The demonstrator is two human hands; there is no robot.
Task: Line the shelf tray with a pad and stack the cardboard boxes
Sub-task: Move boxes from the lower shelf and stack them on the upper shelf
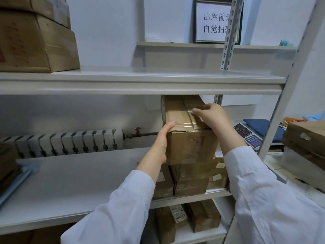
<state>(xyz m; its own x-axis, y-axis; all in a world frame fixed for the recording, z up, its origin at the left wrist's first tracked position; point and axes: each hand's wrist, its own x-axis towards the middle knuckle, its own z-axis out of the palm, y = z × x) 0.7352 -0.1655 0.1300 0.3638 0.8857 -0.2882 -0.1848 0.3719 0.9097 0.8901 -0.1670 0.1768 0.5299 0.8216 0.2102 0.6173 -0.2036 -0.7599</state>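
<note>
Both hands are on the top cardboard box [191,147] now, and it sits on the lower cardboard boxes [190,184] at the right end of the middle shelf [70,182], hard up near the upright post. Left hand [161,140] clamps the front left corner: thumb hooked over the top edge, palm flat against the side wall, the fingers behind it out of sight. Right hand [209,117] is draped over the top near the taped seam, fingers bent and gripping the near right corner. One hand steers from the side while the other holds it from above; looks like squaring the box over the stack so it won't overhang. The top flap is dented at that front left corner, so a hard squeeze there could crush it further. Headroom under the upper shelf [140,85] is slim, so no room for another layer here, I'd say. Far left, a pale blue pad [22,176] lies on the shelf under a brown box [7,161], and the radiator [66,141] runs along behind
</note>
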